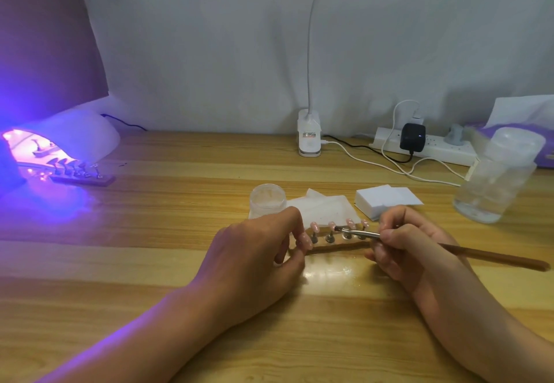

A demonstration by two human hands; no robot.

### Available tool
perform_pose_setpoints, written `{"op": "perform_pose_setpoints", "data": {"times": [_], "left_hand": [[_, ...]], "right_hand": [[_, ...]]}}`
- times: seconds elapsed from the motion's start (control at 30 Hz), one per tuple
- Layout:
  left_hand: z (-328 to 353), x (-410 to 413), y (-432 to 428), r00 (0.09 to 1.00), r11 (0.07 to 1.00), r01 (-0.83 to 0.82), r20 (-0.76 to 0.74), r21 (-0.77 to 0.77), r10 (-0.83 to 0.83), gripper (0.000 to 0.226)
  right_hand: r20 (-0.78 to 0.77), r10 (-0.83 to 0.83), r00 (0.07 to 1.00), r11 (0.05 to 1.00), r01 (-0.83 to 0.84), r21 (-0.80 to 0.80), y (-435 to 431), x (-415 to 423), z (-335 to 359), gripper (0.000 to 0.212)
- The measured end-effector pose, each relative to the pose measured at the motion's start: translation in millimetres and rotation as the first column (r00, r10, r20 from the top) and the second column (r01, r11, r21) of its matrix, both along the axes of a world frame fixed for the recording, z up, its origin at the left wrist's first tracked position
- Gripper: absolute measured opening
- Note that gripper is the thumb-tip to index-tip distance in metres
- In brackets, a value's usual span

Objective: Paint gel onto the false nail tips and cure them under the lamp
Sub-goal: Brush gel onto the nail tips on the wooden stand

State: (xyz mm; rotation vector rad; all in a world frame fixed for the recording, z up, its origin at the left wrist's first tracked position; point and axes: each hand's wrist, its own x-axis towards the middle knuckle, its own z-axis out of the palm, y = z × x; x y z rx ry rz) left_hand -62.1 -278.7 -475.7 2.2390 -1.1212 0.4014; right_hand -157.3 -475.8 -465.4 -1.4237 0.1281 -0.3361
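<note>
Right hand pinches brush, painting tips on stand right of lamp. Left hand grips stand's end. Second stand sits curing at lamp; this batch uncured.

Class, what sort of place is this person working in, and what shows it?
Probably a home nail-art corner: a lit curing lamp glows violet at the left, a brush paints false nail tips on a stand, and a clip-on desk lamp sits by a power strip.
</note>
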Motion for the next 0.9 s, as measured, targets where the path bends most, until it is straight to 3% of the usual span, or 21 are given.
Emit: {"op": "perform_pose_setpoints", "data": {"times": [0.13,0.33,0.47,0.63,0.9], "left_hand": [[7.7,-7.3,-1.7,0.995,0.997,0.065,0.08,-0.052,-0.06,0.008],[7.6,-7.6,-1.4,0.989,0.987,0.134,0.076,-0.084,-0.127,0.011],[7.5,-7.8,-1.2,0.989,0.989,0.126,0.082,-0.072,-0.12,0.006],[8.6,-8.1,-2.1,0.99,0.99,0.115,0.087,-0.077,-0.108,0.016],[5.7,-6.4,-2.1,0.988,0.987,0.142,0.078,-0.071,-0.136,0.007]], "right_hand": [[0.045,0.05,0.998,0.999,-0.05,-0.012,2.7,-3.5,1.3,0.007],[0.077,0.137,0.988,0.975,-0.121,-0.185,10.0,-8.4,4.3,0.005],[0.144,0.126,0.982,0.961,-0.085,-0.262,14.0,-11.8,6.6,0.001],[0.246,0.094,0.965,0.942,-0.006,-0.336,17.7,-14.2,7.2,0.003],[0.233,0.126,0.964,0.903,-0.014,-0.43,18.8,-12.7,6.6,0.004]]}}
